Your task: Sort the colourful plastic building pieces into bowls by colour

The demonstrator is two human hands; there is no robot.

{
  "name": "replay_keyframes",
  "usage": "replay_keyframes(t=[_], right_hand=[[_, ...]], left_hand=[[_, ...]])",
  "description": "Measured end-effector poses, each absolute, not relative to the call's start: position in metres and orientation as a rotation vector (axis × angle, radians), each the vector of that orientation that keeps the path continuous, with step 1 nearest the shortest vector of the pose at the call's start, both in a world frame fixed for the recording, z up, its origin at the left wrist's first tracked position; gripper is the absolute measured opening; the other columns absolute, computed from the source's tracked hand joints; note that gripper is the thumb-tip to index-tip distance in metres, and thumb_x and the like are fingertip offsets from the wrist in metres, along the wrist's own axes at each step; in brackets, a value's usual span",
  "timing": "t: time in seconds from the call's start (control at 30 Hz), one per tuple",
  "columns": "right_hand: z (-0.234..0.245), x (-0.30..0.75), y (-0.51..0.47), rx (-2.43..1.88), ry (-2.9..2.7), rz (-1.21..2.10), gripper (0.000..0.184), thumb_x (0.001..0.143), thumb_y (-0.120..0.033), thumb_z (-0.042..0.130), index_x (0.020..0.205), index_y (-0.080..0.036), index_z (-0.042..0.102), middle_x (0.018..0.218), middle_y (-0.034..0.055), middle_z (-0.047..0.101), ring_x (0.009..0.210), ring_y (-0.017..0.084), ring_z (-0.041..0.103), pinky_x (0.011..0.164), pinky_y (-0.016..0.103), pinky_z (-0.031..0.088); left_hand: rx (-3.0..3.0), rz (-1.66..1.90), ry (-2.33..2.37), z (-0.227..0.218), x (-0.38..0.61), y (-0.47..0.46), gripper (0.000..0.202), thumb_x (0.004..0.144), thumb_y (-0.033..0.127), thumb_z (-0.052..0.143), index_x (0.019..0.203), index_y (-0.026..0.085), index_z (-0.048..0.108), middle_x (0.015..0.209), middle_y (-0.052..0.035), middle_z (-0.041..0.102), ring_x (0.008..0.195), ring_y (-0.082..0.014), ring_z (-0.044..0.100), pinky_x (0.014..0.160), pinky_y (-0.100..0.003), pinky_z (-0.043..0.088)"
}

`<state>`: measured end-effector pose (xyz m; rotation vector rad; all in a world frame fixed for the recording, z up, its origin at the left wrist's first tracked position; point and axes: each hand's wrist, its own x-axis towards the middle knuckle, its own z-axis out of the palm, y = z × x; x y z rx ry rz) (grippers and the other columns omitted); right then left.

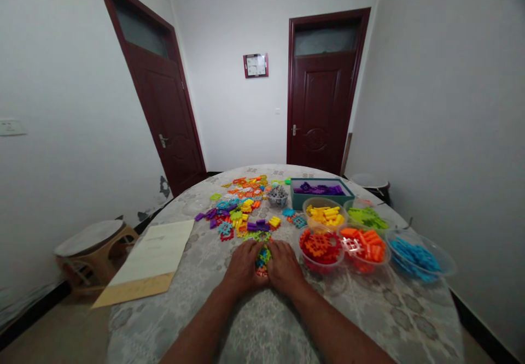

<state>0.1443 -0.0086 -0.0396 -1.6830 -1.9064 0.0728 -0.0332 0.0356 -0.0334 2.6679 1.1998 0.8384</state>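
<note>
Head view, sole camera: worn on the person's head at the near edge of the table [369, 309], facing forward and down toward the far wall [229, 107]. Left hand [243, 268] and right hand [286, 270] close below.

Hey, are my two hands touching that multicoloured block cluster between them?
Touching. The head view shows the left hand and right hand pressed against the block cluster from both sides, no gap.

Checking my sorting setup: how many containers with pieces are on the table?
7: teal box at back; yellow bowl, green bowl, red bowl, orange bowl, blue bowl at right; grey-filled bowl by the loose pile. None seems hidden.
</note>
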Motion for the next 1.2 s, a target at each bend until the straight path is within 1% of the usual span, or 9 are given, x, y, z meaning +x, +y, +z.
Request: replay_keyframes(t=[0.17,0.23,0.3,0.43,0.53,0.7,0.8,0.97,1.2], right_hand=[[-0.035,0.144,-0.010,-1.621,-1.877,0.152,0.051,0.086,-0.013,0.052,0.135,-0.017,0.067,0.132,0.0130,0.067,0.127,0.027,0.056,0.117,0.039,0.038],[-0.033,0.143,-0.010,-1.624,-1.854,0.186,0.051,0.083,-0.013,0.053,0.131,-0.020,0.069,0.129,0.0118,0.068,0.124,0.026,0.057,0.115,0.038,0.039],[-0.031,0.142,-0.011,-1.636,-1.818,0.224,0.051,0.081,-0.013,0.055,0.129,-0.021,0.071,0.126,0.0113,0.069,0.122,0.027,0.059,0.113,0.038,0.040],[-0.026,0.142,-0.013,-1.648,-1.753,0.270,0.049,0.080,-0.014,0.056,0.125,-0.021,0.074,0.121,0.0105,0.071,0.120,0.027,0.060,0.111,0.039,0.041],[-0.024,0.142,-0.013,-1.665,-1.716,0.274,0.046,0.080,-0.016,0.057,0.122,-0.022,0.075,0.120,0.0100,0.072,0.119,0.028,0.061,0.110,0.039,0.041],[-0.022,0.145,-0.012,-1.714,-1.623,0.216,0.035,0.083,-0.015,0.057,0.111,-0.022,0.077,0.115,0.0102,0.075,0.114,0.027,0.064,0.105,0.037,0.045],[-0.023,0.146,-0.013,-1.723,-1.577,0.208,0.031,0.085,-0.014,0.056,0.107,-0.021,0.077,0.112,0.0102,0.075,0.111,0.027,0.065,0.102,0.036,0.047],[-0.026,0.147,-0.016,-1.682,-1.537,0.254,0.029,0.087,-0.014,0.055,0.104,-0.021,0.077,0.111,0.0101,0.075,0.112,0.027,0.065,0.104,0.037,0.047],[-0.026,0.150,-0.014,-1.606,-1.393,0.365,0.035,0.086,-0.013,0.051,0.108,-0.017,0.078,0.119,0.0127,0.074,0.118,0.025,0.066,0.110,0.034,0.047]], left_hand=[[2.627,0.888,1.210,-0.028,-0.027,0.025,0.068,0.070,0.028,0.076,0.137,0.024,0.065,0.130,-0.0147,0.066,0.124,-0.0349,0.060,0.111,-0.053,0.046],[2.613,0.888,1.228,-0.025,-0.024,0.020,0.066,0.071,0.025,0.074,0.136,0.024,0.065,0.127,-0.0135,0.066,0.122,-0.0339,0.060,0.110,-0.052,0.047],[2.592,0.896,1.268,-0.025,-0.022,0.015,0.067,0.071,0.023,0.071,0.137,0.024,0.064,0.129,-0.0140,0.065,0.124,-0.0342,0.059,0.110,-0.052,0.046],[2.570,0.906,1.336,-0.028,-0.016,0.009,0.067,0.074,0.023,0.068,0.140,0.021,0.062,0.133,-0.0157,0.063,0.126,-0.0346,0.058,0.112,-0.053,0.043],[2.562,0.907,1.361,-0.031,-0.015,0.007,0.069,0.073,0.022,0.068,0.142,0.021,0.061,0.135,-0.0165,0.062,0.129,-0.0357,0.057,0.113,-0.055,0.042],[2.550,0.956,1.335,-0.033,-0.018,0.007,0.071,0.070,0.024,0.073,0.141,0.023,0.063,0.136,-0.0168,0.062,0.130,-0.0380,0.057,0.113,-0.058,0.043],[2.518,1.023,1.293,-0.031,-0.021,0.006,0.068,0.074,0.029,0.076,0.141,0.025,0.063,0.137,-0.0160,0.062,0.129,-0.0376,0.058,0.111,-0.058,0.045],[2.452,1.060,1.208,-0.023,-0.023,0.006,0.059,0.082,0.026,0.074,0.140,0.026,0.062,0.133,-0.0133,0.063,0.127,-0.0330,0.060,0.110,-0.055,0.048],[2.303,1.158,1.164,-0.022,-0.022,0.006,0.068,0.082,0.024,0.074,0.147,0.024,0.055,0.135,-0.0127,0.061,0.128,-0.0300,0.060,0.111,-0.050,0.049]])
